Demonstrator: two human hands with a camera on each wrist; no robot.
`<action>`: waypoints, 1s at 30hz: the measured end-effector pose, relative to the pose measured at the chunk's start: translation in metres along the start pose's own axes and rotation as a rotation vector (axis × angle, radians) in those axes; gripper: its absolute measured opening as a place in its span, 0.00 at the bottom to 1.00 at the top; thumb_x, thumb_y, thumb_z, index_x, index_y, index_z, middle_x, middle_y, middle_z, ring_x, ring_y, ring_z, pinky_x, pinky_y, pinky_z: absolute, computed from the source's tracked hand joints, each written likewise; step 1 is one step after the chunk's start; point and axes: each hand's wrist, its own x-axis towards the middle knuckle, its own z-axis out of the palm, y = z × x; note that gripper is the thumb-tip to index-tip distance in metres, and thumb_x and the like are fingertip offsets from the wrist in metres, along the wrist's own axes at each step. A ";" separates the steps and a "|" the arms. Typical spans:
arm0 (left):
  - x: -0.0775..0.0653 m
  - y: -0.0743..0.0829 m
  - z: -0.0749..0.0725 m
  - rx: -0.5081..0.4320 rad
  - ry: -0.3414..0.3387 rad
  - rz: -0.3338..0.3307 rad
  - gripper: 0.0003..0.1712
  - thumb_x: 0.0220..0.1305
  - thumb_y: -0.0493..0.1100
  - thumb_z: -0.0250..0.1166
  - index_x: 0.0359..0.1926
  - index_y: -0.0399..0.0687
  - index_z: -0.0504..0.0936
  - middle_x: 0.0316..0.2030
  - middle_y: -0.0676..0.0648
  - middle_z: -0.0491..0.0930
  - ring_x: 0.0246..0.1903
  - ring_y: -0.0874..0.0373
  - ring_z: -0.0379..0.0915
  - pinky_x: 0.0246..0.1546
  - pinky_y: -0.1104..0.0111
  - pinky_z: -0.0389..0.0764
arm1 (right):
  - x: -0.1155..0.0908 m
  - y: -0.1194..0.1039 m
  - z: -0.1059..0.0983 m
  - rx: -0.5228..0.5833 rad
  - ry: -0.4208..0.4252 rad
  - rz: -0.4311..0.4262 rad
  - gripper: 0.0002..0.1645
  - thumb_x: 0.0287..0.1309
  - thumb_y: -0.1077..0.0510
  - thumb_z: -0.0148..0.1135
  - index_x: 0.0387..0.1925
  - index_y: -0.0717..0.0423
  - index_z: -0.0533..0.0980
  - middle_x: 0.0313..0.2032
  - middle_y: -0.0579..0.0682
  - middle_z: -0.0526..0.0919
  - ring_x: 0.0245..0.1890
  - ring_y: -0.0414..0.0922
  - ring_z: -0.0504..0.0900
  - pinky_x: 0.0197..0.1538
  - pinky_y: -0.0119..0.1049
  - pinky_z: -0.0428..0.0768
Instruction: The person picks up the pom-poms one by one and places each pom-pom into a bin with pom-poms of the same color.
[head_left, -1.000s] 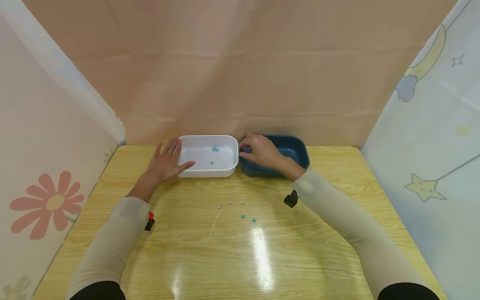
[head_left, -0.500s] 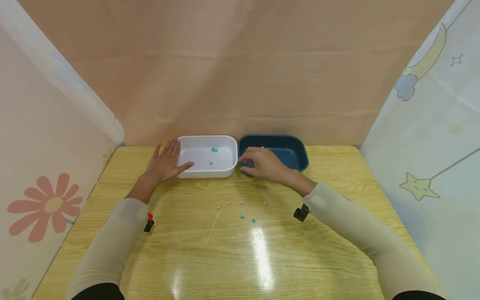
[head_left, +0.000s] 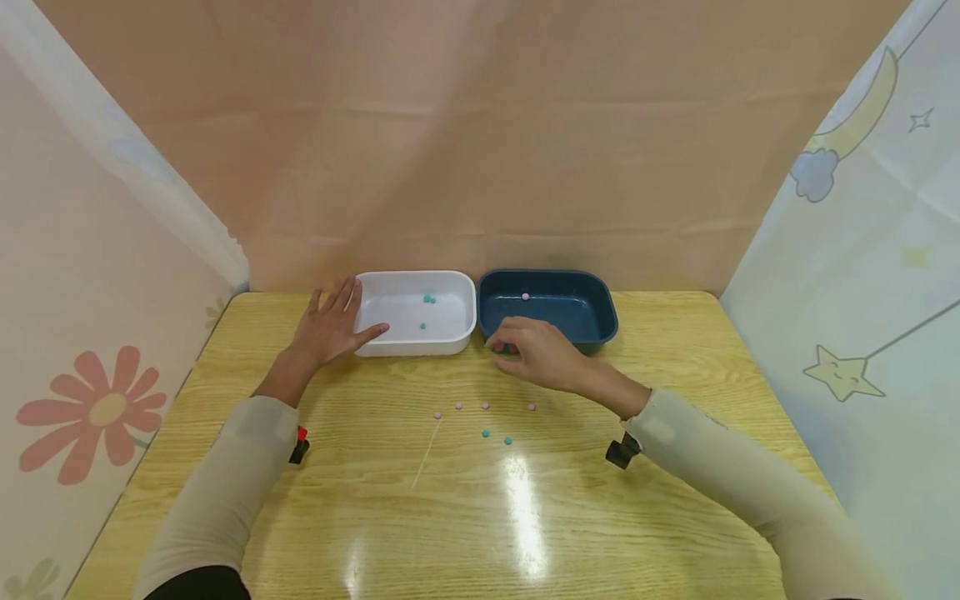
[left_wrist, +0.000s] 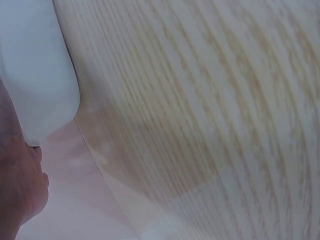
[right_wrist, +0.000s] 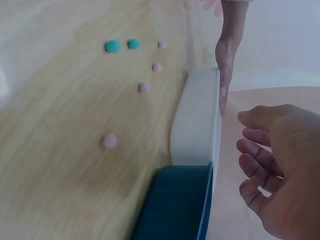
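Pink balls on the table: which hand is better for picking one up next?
Probably the right hand. It is by the near edge of the blue tray, close to the pink balls, and seems to hold nothing. The left hand is farther off, against the white tray.

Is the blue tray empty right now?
Not empty: in the head view a pink ball lies in the blue tray. The right hand hides part of its near side.

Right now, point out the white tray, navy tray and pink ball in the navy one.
White tray (head_left: 420,348): head view, front wall.
Navy tray (head_left: 573,315): head view, bare floor.
Pink ball (head_left: 525,297): head view, middle.
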 end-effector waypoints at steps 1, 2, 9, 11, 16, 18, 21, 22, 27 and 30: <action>0.000 0.000 0.000 -0.003 0.001 0.000 0.65 0.73 0.81 0.39 0.84 0.34 0.34 0.85 0.34 0.33 0.84 0.38 0.31 0.79 0.39 0.28 | -0.002 -0.001 0.001 0.005 -0.005 0.001 0.12 0.62 0.59 0.77 0.46 0.56 0.89 0.42 0.51 0.88 0.35 0.47 0.85 0.36 0.35 0.81; 0.000 0.000 0.000 -0.005 0.003 0.001 0.65 0.73 0.81 0.39 0.84 0.34 0.34 0.85 0.34 0.34 0.84 0.38 0.31 0.79 0.38 0.28 | -0.005 -0.001 0.002 0.010 -0.011 0.001 0.12 0.62 0.59 0.77 0.47 0.56 0.89 0.43 0.51 0.88 0.35 0.47 0.85 0.35 0.35 0.81; -0.001 0.001 -0.001 -0.015 0.005 -0.002 0.65 0.73 0.81 0.40 0.84 0.34 0.34 0.85 0.34 0.34 0.84 0.38 0.32 0.80 0.38 0.28 | -0.021 -0.002 0.011 0.023 -0.056 0.000 0.14 0.63 0.58 0.77 0.48 0.58 0.88 0.40 0.50 0.87 0.37 0.44 0.84 0.36 0.32 0.80; -0.001 0.001 -0.001 -0.013 0.007 -0.002 0.65 0.72 0.81 0.40 0.84 0.34 0.34 0.85 0.34 0.34 0.84 0.38 0.32 0.80 0.38 0.29 | -0.024 -0.003 0.014 0.029 -0.063 -0.003 0.14 0.62 0.57 0.77 0.48 0.58 0.88 0.40 0.50 0.86 0.36 0.44 0.84 0.36 0.32 0.79; -0.001 0.001 -0.001 -0.010 0.010 -0.004 0.65 0.73 0.81 0.41 0.84 0.34 0.35 0.85 0.34 0.34 0.84 0.38 0.32 0.80 0.37 0.31 | -0.029 -0.005 0.022 0.043 -0.071 -0.005 0.14 0.62 0.56 0.78 0.47 0.57 0.88 0.41 0.49 0.86 0.36 0.43 0.83 0.37 0.31 0.81; 0.000 0.002 -0.001 -0.010 0.011 -0.005 0.64 0.73 0.80 0.42 0.84 0.34 0.36 0.85 0.34 0.34 0.84 0.38 0.32 0.80 0.37 0.31 | -0.032 -0.006 0.025 0.051 -0.072 -0.010 0.14 0.62 0.56 0.78 0.47 0.57 0.88 0.42 0.49 0.86 0.36 0.43 0.83 0.37 0.32 0.81; 0.000 0.001 -0.001 -0.011 0.010 -0.007 0.64 0.74 0.79 0.43 0.84 0.34 0.36 0.85 0.34 0.35 0.84 0.38 0.32 0.80 0.37 0.32 | -0.035 -0.006 0.031 0.066 -0.078 -0.017 0.13 0.61 0.56 0.78 0.46 0.57 0.89 0.41 0.49 0.87 0.36 0.44 0.84 0.37 0.32 0.81; 0.001 0.001 0.000 -0.009 0.009 -0.007 0.64 0.73 0.79 0.43 0.84 0.34 0.36 0.85 0.34 0.35 0.84 0.38 0.32 0.80 0.37 0.32 | -0.036 -0.005 0.033 0.069 -0.078 -0.021 0.13 0.61 0.56 0.78 0.45 0.57 0.89 0.41 0.49 0.87 0.35 0.44 0.84 0.37 0.32 0.81; 0.001 0.000 0.001 -0.003 0.007 -0.003 0.65 0.72 0.82 0.40 0.84 0.34 0.35 0.85 0.34 0.34 0.84 0.38 0.31 0.79 0.37 0.30 | -0.041 -0.003 0.043 0.097 -0.089 -0.031 0.11 0.63 0.55 0.77 0.44 0.56 0.89 0.40 0.49 0.88 0.34 0.43 0.84 0.37 0.32 0.81; 0.001 0.000 0.000 -0.001 0.007 -0.003 0.65 0.72 0.81 0.40 0.84 0.34 0.35 0.85 0.34 0.34 0.84 0.38 0.32 0.80 0.37 0.31 | -0.045 -0.005 0.047 0.119 -0.102 -0.025 0.12 0.63 0.55 0.77 0.45 0.55 0.89 0.41 0.48 0.88 0.34 0.43 0.83 0.38 0.32 0.80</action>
